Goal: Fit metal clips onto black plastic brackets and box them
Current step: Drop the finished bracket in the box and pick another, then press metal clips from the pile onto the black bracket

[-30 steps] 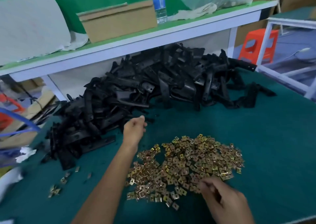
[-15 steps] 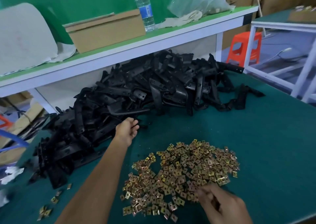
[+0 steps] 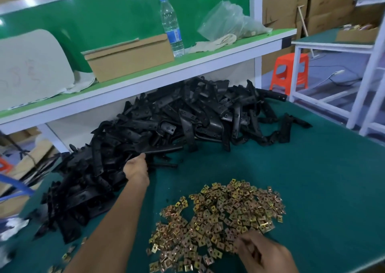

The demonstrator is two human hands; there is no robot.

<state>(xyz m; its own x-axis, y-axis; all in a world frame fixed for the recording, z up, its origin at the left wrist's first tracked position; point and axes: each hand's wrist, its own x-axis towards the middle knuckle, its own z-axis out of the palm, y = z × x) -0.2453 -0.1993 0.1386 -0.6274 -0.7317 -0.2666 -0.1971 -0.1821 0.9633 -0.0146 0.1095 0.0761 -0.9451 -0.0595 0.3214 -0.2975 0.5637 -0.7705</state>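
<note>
A big heap of black plastic brackets (image 3: 187, 122) lies across the back of the green table (image 3: 312, 189). My left hand (image 3: 136, 168) reaches into its near edge. The thumb lies on the end of one long black bracket (image 3: 164, 149) and the fingers curl out of sight around it. A spread of gold metal clips (image 3: 225, 214) covers the table in front of me. My right hand (image 3: 264, 254) rests at the near edge of that spread, with curled fingertips pinching among the clips.
On the white shelf (image 3: 166, 75) above the heap stand a cardboard box (image 3: 129, 58), a water bottle (image 3: 171, 27) and a plastic bag (image 3: 231, 20). A few stray clips (image 3: 66, 256) lie at the near left. An orange stool (image 3: 289, 70) stands beyond the table's right edge.
My left hand has moved forward from the bare table into the edge of the bracket heap and closed on a bracket's end. My right hand has stayed at the clips.
</note>
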